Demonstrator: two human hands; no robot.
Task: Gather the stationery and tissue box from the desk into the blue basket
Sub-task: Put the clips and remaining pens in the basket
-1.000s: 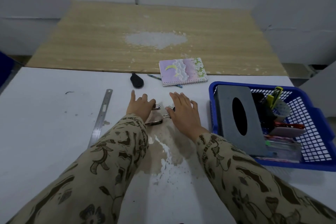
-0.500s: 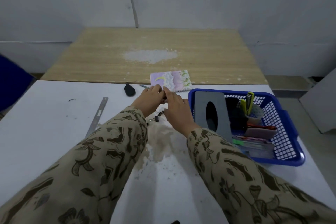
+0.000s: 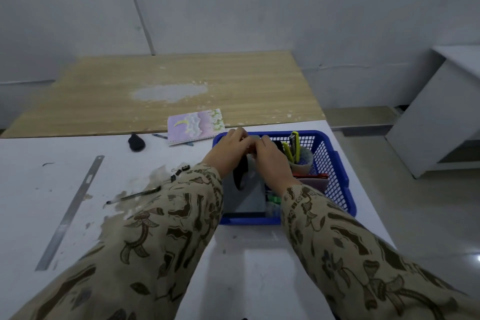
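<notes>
Both curled over the blue basket (image 3: 246, 221) — left hand (image 3: 228, 150) touching right hand (image 3: 271, 162); any held item hidden.

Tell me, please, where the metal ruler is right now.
In the head view, the metal ruler lies on the left side of the white desk, just left of the black pen.

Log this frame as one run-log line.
hands: left hand and right hand close together over blue basket, above tissue box | held: cannot tell | outside basket: ruler, pen, notebook, clips
</notes>
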